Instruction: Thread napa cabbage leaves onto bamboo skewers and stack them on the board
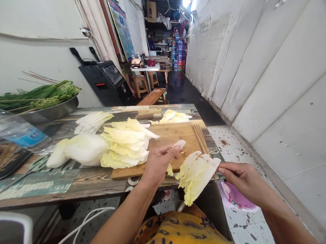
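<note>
My left hand [156,162] pinches a small pale piece of napa cabbage leaf [181,144] between thumb and fingers, above the cutting board's near edge. My right hand [241,177] grips the end of a thin skewer, mostly hidden by the leaves. Several pieces of napa cabbage [200,173] are threaded on that skewer and hang between my hands, past the table edge. On the wooden cutting board [176,132], a fanned stack of yellow-white cabbage leaves [126,144] lies to the left. Bare bamboo skewers [200,139] rest along the board's right side.
Whole cabbage [86,149], scissors [38,164] and a water bottle [29,134] are on the left. A metal bowl [51,112] holds skewered greens. Behind the board lie a knife [144,116] and more leaves [173,116]. Below right is a pink basin [239,198].
</note>
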{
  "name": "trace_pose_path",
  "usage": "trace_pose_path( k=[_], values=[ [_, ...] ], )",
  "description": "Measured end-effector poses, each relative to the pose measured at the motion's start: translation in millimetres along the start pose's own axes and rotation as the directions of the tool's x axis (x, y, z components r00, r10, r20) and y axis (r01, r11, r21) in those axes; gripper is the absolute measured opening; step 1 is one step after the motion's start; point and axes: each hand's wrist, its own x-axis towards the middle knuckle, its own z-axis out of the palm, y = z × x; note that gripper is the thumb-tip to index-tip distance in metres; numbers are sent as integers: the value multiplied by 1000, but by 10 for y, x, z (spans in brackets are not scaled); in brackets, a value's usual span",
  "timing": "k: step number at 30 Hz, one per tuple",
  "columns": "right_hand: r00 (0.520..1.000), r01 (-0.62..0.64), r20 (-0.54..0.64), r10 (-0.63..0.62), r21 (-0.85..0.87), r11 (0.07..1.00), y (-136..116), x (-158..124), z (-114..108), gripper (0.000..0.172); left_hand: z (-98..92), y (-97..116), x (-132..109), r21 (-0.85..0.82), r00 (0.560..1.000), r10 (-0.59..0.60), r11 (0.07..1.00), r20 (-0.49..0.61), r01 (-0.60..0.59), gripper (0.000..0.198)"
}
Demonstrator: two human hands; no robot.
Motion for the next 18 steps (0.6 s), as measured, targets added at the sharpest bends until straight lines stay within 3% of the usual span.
trace_pose_path(
  k=[6,12,15,18],
  values=[
    [1000,3,-3,-3,25,1000,-40,28,-1,30,-7,-13,-1,32,999,28,999,31,-29,26],
    [1000,25,16,-27,116,993,-104,72,45,29,-2,17,-43,53,990,33,998,136,-40,26],
    [996,61,-73,-55,89,994,-124,88,62,27,-78,49,-10,128,983,87,986,164,-109,29],
    [974,89,-211,-84,18,996,-105,100,94,26,-160,46,26,201,993,113,973,37,-118,34]
  ],
)
